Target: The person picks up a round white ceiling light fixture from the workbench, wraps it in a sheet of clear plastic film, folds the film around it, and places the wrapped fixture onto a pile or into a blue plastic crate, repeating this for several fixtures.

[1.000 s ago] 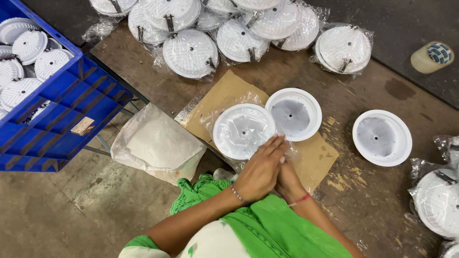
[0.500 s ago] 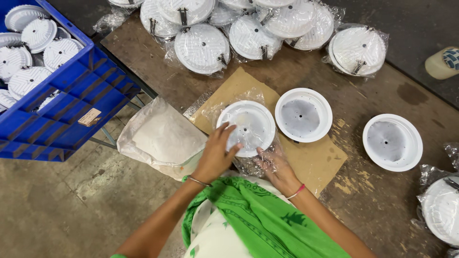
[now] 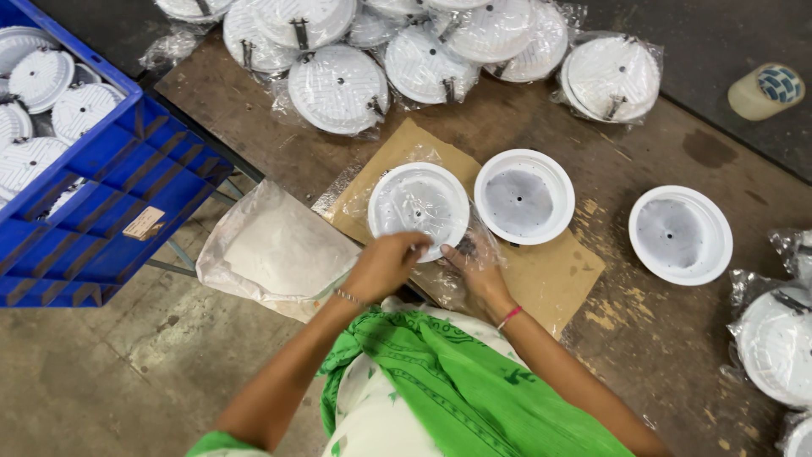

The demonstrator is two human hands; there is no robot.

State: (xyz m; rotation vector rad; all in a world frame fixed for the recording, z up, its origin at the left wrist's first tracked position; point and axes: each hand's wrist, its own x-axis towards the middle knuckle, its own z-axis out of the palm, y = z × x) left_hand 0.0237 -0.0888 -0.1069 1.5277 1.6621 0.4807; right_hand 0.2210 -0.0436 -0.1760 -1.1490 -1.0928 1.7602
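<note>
A worn brown table (image 3: 677, 338) carries a cardboard sheet (image 3: 550, 279) at its near edge, bagged white discs (image 3: 338, 89) along the far edge, and a tape roll (image 3: 765, 91) at its right.

Worn brown wooden table (image 3: 677, 355) with scuffed, chipped paint, dark stain near the far edge. Grey concrete floor (image 3: 101, 381) at left, stained and cracked. Blue plastic crate (image 3: 110, 220) stands beside the table; light is even, flat, no hard shadows.
</note>
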